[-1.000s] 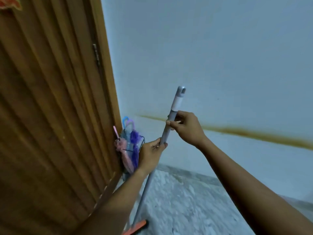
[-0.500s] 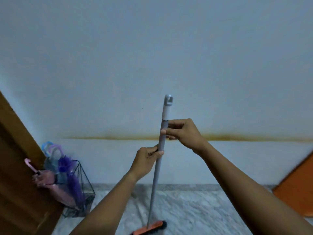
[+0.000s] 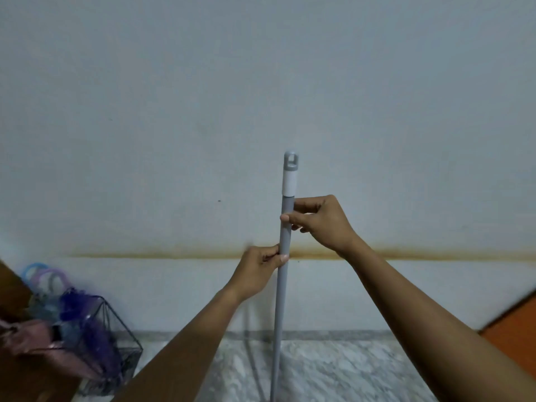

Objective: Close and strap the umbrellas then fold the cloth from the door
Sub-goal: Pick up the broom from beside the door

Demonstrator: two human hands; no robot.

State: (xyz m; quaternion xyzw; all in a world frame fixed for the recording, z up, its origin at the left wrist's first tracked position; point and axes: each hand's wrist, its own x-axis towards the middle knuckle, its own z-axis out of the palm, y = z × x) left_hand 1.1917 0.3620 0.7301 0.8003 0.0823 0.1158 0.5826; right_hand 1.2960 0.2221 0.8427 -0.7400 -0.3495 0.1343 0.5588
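The folded umbrellas [image 3: 87, 332] stand bunched in a wire basket [image 3: 127, 362] on the floor [image 3: 319, 372] at lower left, beside the wooden door [image 3: 29, 381]. Well apart from them, an upright grey pole [image 3: 279, 309] stands before the wall [image 3: 261, 82]. The left hand [image 3: 256, 275] has its fingers curled round the shaft, and the right hand [image 3: 322, 221] pinches it higher up.

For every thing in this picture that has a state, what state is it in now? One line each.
Grey pole: upright, held by both hands, lower end out of view.
Right hand: holds the pole near its top.
Left hand: grips the pole lower down.
Wire basket: standing on the floor.
Umbrellas: closed, in the basket, handles up; straps too blurred to tell.
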